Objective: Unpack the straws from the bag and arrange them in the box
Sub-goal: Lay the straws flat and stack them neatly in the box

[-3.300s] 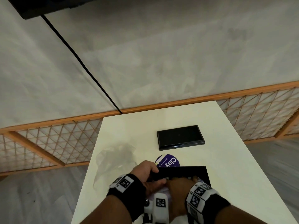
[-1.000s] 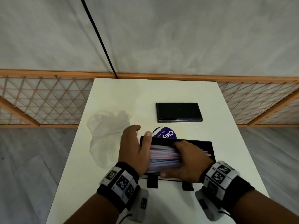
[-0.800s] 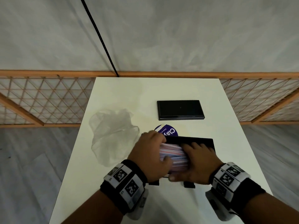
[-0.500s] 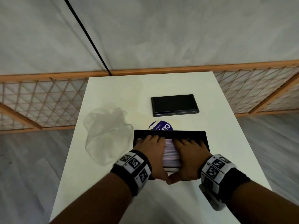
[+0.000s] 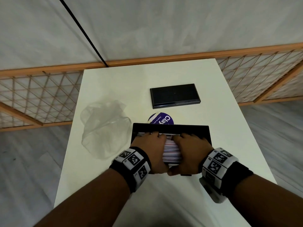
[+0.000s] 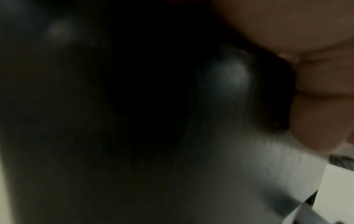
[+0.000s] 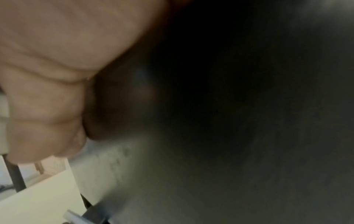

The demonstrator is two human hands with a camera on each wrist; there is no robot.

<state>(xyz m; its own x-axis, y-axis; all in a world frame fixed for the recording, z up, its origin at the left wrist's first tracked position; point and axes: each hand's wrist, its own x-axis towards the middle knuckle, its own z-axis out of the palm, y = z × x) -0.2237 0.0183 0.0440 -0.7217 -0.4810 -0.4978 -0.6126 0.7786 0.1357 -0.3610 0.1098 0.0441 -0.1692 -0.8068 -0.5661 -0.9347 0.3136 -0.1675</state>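
Note:
The black box (image 5: 170,127) sits open on the white table (image 5: 229,128) near its front. A bundle of pale striped straws (image 5: 172,150) lies inside it, running left to right. My left hand (image 5: 148,145) and right hand (image 5: 192,145) lie side by side, palms down, pressing on the straws with fingers stretched toward the far wall. Both thumbs meet at the box's near wall. The hands hide most of the straws. Both wrist views are dark and blurred, showing only the box wall (image 6: 229,174) and a thumb (image 7: 44,113).
An empty, crumpled clear plastic bag (image 5: 105,130) lies left of the box. The black lid (image 5: 174,95) rests farther back on the table. A round purple label (image 5: 161,119) peeks out behind the box. A wooden lattice fence (image 5: 37,97) stands beyond the table.
A second ago both hands held the straw bundle over the box. They lowered it in and flattened onto it. Little has moved in the last half second.

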